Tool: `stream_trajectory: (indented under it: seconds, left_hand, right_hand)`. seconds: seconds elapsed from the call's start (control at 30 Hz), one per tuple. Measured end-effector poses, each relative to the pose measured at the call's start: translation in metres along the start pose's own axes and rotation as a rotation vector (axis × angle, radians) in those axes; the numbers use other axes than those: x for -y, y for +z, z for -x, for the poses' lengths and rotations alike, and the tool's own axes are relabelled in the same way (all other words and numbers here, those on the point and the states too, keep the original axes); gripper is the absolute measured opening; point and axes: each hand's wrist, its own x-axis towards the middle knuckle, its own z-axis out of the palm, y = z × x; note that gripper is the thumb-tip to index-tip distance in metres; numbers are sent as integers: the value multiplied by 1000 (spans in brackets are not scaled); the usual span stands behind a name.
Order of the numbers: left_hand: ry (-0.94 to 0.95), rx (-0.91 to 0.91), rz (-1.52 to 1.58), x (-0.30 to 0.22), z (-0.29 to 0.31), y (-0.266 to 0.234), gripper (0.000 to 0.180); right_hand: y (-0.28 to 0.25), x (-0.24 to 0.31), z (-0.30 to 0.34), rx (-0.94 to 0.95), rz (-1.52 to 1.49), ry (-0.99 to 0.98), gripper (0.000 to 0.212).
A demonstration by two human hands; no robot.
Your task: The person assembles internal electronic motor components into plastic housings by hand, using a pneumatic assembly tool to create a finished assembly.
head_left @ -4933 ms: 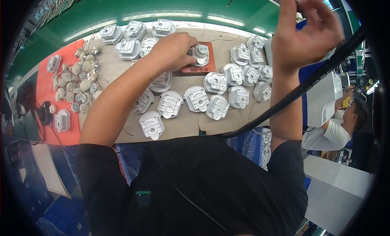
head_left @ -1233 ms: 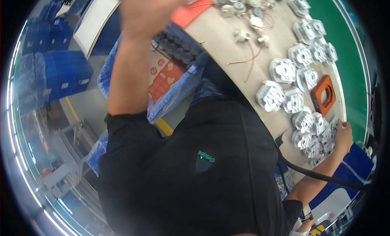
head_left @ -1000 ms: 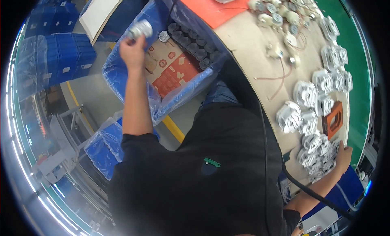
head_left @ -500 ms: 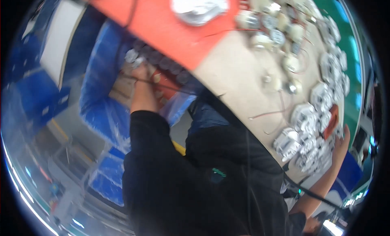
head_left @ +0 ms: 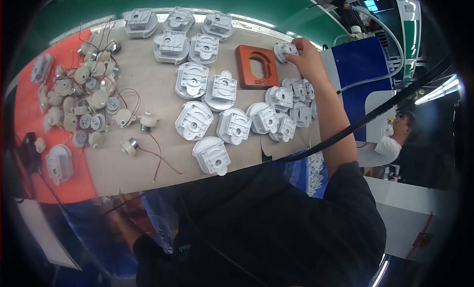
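Observation:
At the far right of the table, my right hand (head_left: pixel 308 60) pinches a round white plastic housing (head_left: pixel 283 52) between thumb and fingers. Just left of it lies an orange block fixture (head_left: pixel 244 64) with a rounded opening. More white housings (head_left: pixel 280 98) are bunched below my right hand, nearest to my body. Down past the table's front edge on the left, my left hand (head_left: pixel 111 212) reaches into a bin lined with blue plastic (head_left: pixel 157 220). That hand is dim and partly hidden, so its fingers do not show.
Larger white housings (head_left: pixel 192 120) stand in loose rows mid-table. Small motors with red wires (head_left: pixel 71 87) are heaped at left, partly on an orange mat (head_left: pixel 79 173). A black cable (head_left: pixel 365 121) crosses beside my right arm. Another person (head_left: pixel 395 139) is at the far right.
The view has swung to the right and the table now spreads across it. My right hand, earlier low beside the housings, now shows with a housing in its fingers. My left arm remains by the bin.

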Motion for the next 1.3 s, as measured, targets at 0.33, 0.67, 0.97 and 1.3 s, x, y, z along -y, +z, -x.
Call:
stream_trajectory:
  seconds: [0.33, 0.67, 0.97, 1.3]
  left_hand:
    - [534, -667, 160, -131, 128, -127, 32]
    - [1477, 350, 220, -364, 431, -55, 19]
    - [1829, 535, -1105, -382, 541, 56, 27]
    - [1691, 394, -1301, -375, 536, 80, 29]
  right_hand:
    - [-26, 34, 26, 216, -441, -465, 43]
    - [-20, 44, 25, 344, -277, -639, 43]
    - [-25, 43, 26, 384, -168, -609, 44]
    - [-13, 50, 21, 311, -262, -661, 37]
